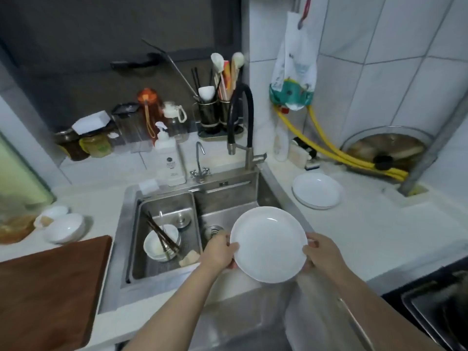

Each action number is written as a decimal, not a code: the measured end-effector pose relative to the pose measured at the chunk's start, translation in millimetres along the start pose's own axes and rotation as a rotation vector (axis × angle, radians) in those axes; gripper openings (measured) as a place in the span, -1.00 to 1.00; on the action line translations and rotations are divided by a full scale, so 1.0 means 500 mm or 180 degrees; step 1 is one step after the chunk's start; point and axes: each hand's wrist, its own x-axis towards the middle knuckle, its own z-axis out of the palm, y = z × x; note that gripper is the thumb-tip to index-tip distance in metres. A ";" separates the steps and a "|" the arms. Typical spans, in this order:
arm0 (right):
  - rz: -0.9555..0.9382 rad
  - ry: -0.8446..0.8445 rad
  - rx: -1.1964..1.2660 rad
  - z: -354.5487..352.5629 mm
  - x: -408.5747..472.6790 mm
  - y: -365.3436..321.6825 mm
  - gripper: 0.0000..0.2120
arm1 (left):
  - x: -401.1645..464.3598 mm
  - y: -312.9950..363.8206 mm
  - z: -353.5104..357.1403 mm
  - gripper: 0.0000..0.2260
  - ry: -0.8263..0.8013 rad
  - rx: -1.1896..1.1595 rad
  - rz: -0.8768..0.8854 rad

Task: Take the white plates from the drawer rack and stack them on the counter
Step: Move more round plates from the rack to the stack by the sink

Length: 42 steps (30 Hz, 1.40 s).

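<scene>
I hold a round white plate (269, 244) over the right basin of the sink, tilted slightly toward me. My left hand (219, 250) grips its left rim and my right hand (321, 253) grips its right rim. A low stack of white plates (316, 190) lies on the white counter (354, 224) to the right of the sink, beyond the held plate. The drawer rack is out of view.
The steel sink (228, 198) holds bowls and chopsticks (162, 243) in its left basin. A black faucet (239, 117) arches over it. A wooden cutting board (48, 287) and white bowls (64, 228) lie left. A pan lid (385, 145) and yellow hoses (339, 154) sit at back right.
</scene>
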 end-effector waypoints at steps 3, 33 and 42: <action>0.0150 0.0221 0.0126 -0.022 0.041 0.000 -0.67 | 0.062 0.047 0.010 -0.94 -0.0202 0.0074 0.0199; 0.1205 0.1185 0.1207 -0.212 0.521 0.050 -0.70 | 0.584 0.355 0.280 -0.71 -0.0543 0.0060 0.0291; 0.1356 0.0926 0.1024 -0.231 0.588 0.093 -0.70 | 0.630 0.356 0.336 -0.70 -0.0573 0.0176 0.0110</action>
